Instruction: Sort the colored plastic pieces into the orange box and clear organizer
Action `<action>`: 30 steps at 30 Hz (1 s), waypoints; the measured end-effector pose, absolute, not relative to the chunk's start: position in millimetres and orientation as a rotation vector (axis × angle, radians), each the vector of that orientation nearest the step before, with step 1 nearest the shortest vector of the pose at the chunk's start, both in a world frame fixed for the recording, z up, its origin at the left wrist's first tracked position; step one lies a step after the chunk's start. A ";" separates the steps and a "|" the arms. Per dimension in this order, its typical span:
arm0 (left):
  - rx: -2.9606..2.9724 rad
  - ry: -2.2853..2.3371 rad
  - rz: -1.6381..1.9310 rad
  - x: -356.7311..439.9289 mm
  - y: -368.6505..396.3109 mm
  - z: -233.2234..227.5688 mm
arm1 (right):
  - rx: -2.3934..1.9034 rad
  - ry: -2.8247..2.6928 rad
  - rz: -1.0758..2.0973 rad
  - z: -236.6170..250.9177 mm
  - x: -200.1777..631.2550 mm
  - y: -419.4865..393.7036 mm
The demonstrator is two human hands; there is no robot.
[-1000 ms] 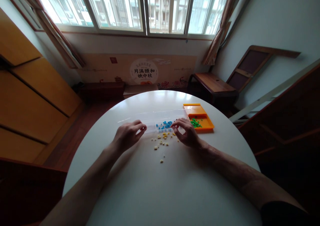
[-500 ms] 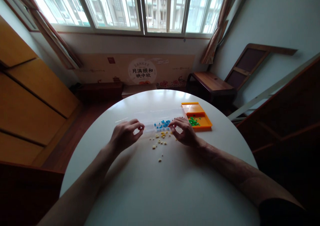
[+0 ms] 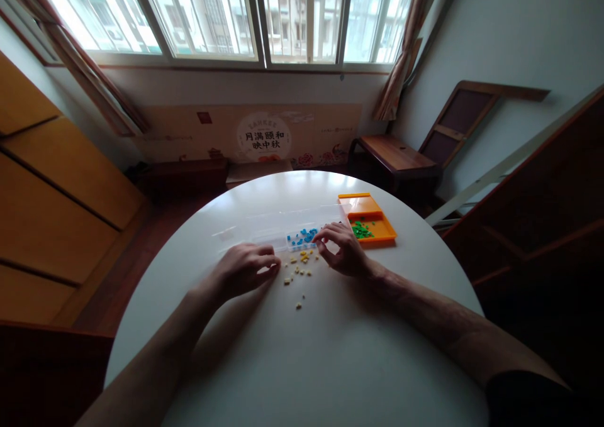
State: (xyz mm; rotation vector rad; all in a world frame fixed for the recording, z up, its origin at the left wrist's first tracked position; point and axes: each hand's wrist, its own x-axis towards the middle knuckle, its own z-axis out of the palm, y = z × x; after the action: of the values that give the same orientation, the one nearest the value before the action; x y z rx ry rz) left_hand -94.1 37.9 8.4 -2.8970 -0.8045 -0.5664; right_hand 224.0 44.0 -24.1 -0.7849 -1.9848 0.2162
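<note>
I see the loose beads point(image 3: 298, 268) at frame centre on the table point(image 3: 306, 364), between my left hand point(image 3: 245, 268) and right hand point(image 3: 342, 251). The clear box point(image 3: 264, 231) lies just above them, the tray point(image 3: 367, 219) right of it.

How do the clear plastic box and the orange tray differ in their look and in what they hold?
The clear plastic box is see-through and long, while the orange tray is opaque and shorter. The box holds blue pieces; the tray holds green pieces. The box lies in front of both hands, and the tray lies beside the right hand. Both rest on the white round table, side by side.
</note>
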 end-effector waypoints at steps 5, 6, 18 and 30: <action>-2.924 -0.830 -0.566 -92.5 35.3 9.3 | -0.791 -1.985 0.215 -24.8 222.5 44.8; -2.922 -0.825 -0.566 -92.0 34.9 9.3 | -0.792 -1.986 0.215 -24.9 222.5 44.7; -2.949 -0.795 -0.586 -86.1 39.2 7.2 | -0.714 -2.066 0.207 -22.3 225.0 45.1; -2.921 -0.790 -0.612 -84.1 41.0 -0.5 | -0.517 -2.391 0.280 -13.3 228.6 37.5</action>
State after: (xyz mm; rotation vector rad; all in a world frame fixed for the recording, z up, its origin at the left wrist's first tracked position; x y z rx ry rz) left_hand -84.1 41.0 -0.5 -2.9207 -0.7896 -0.6122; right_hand 228.6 37.5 -13.3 -0.5170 -2.3913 0.2802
